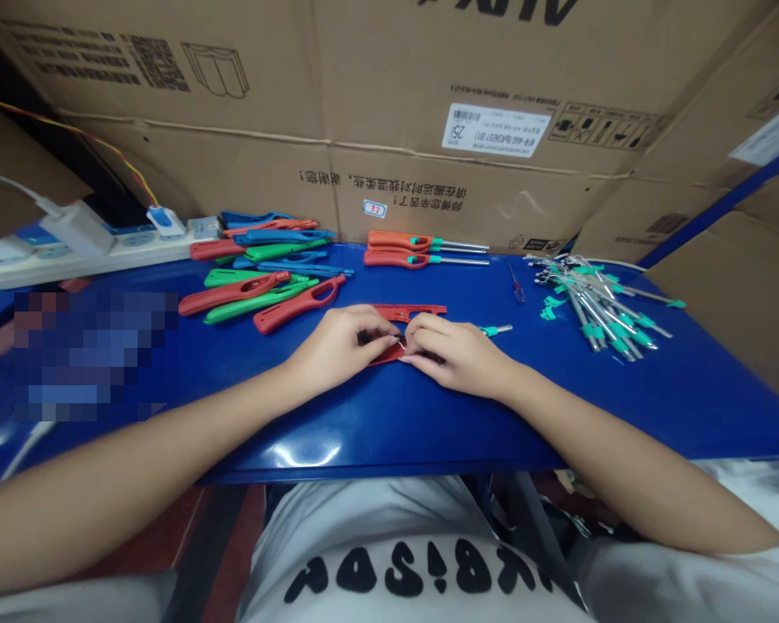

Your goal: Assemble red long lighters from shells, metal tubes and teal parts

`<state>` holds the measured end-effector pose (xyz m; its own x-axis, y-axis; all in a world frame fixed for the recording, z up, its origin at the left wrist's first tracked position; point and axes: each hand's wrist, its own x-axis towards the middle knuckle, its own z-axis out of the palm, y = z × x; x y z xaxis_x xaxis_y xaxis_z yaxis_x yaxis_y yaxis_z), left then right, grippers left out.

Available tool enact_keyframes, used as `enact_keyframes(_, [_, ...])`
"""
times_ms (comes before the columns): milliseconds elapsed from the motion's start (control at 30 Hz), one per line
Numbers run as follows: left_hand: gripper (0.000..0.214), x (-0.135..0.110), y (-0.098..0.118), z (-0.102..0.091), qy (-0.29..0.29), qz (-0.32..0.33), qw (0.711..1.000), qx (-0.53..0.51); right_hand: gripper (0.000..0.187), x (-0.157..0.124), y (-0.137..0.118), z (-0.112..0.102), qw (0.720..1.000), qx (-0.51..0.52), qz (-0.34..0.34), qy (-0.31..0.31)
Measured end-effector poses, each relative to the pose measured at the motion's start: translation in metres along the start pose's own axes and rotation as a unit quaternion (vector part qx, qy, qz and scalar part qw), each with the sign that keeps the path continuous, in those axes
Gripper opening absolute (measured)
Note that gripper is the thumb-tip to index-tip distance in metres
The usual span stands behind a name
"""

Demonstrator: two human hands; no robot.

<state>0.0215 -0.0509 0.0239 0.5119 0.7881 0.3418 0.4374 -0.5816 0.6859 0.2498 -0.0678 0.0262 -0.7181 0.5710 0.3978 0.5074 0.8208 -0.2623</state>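
My left hand point(345, 348) is closed around the left part of a red lighter casing half point(385, 354), just above the table. Pinched at that casing's right end, my right hand point(455, 353) has its thumb low and its fingers curled above. A short pale wire point(402, 345) shows between my fingertips. Small parts inside the casing are mostly hidden by the fingers. Just beyond my hands lies another red casing half point(410, 312). A metal lighter tube with a green collar point(495, 330) sticks out behind my right hand.
Red, green and blue lighter casings point(260, 281) lie piled at the back left. Two orange lighters point(425, 249) sit at the back. A small screwdriver point(517, 288) and a heap of metal tubes point(601, 303) are rightward. Behind stand a power strip point(149, 249) and cardboard point(247, 164).
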Motion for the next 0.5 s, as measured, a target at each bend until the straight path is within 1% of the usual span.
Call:
enact_keyframes(67, [0.013,0.000,-0.001,0.000,0.005,0.005,1.000,0.003,0.012,0.001,0.004,0.001,0.995,0.091,0.030,0.020])
enact_keyframes(167, [0.015,-0.001,-0.003,0.000,0.012,0.011,1.000,0.005,0.014,0.001,0.013,0.002,0.971,0.218,0.092,0.034])
enact_keyframes(233, [0.015,-0.001,-0.004,0.000,0.012,0.015,1.000,0.009,0.018,0.000,0.018,0.002,0.943,0.302,0.139,0.029])
enact_keyframes(300, [0.016,0.000,-0.004,0.000,0.012,0.018,1.000,0.013,0.024,-0.001,0.021,-0.001,0.907,0.381,0.178,0.026])
enact_keyframes(367, [0.015,0.000,-0.005,-0.001,0.013,0.020,1.000,0.016,0.030,0.000,0.022,-0.004,0.875,0.436,0.207,0.023])
enact_keyframes(500, [0.014,0.000,-0.006,-0.003,0.013,0.019,0.999,0.022,0.040,0.002,0.025,-0.007,0.839,0.491,0.233,0.033])
